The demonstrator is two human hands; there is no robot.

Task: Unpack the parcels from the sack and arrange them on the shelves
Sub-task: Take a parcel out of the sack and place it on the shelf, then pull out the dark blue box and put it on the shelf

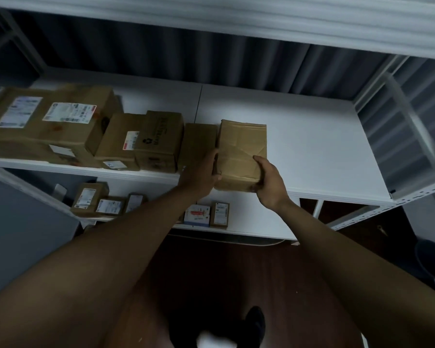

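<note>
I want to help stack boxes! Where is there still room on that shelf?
Free: the white shelf right of the brown parcel both hands hold, out to the metal frame, and behind the parcels. Crowded: the left side, boxes packed along the front edge.

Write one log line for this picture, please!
brown parcel | on shelf | left hand and right hand hold it

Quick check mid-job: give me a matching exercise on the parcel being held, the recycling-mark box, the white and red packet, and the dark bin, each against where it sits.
Things:
1. plain parcel
2. box with recycling mark
3. white and red packet
4. dark bin

Places:
A. lower shelf
B. floor, far right
C. between left hand and right hand, on the middle shelf
D. in the parcel row, middle shelf

Pairs: 1-C, 2-D, 3-A, 4-B
</note>
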